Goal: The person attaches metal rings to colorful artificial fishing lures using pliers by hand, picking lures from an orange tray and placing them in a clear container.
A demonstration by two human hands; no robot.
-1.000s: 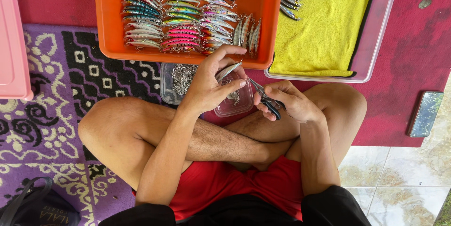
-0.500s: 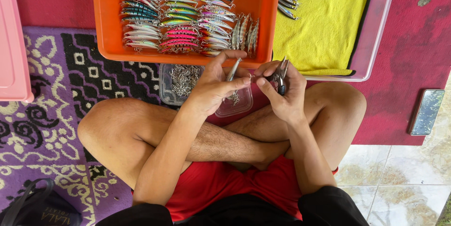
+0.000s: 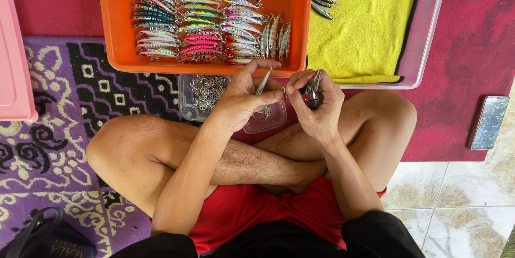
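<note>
My left hand (image 3: 242, 97) pinches a slim silver fishing lure (image 3: 264, 81), held upright above my crossed legs. A small metal ring hangs between the fingertips of both hands. My right hand (image 3: 316, 105) grips small dark pliers (image 3: 313, 90), their tip pointing up, and its fingers touch the ring beside the lure. Both hands hover over a clear plastic lid (image 3: 265, 118). A clear box of metal hooks (image 3: 204, 94) lies just left of my left hand.
An orange tray (image 3: 115, 27) with several colourful lures stands ahead. A clear tray (image 3: 424, 38) lined with a yellow cloth (image 3: 365, 22) holds more lures at the right. A pink bin (image 3: 13, 65) is at the left, a phone (image 3: 489, 122) at the right, a dark bag (image 3: 48, 236) bottom left.
My right hand has turned the pliers from pointing sideways to upright and moved up toward the lure. My left hand stays on the lure, now raised slightly.
</note>
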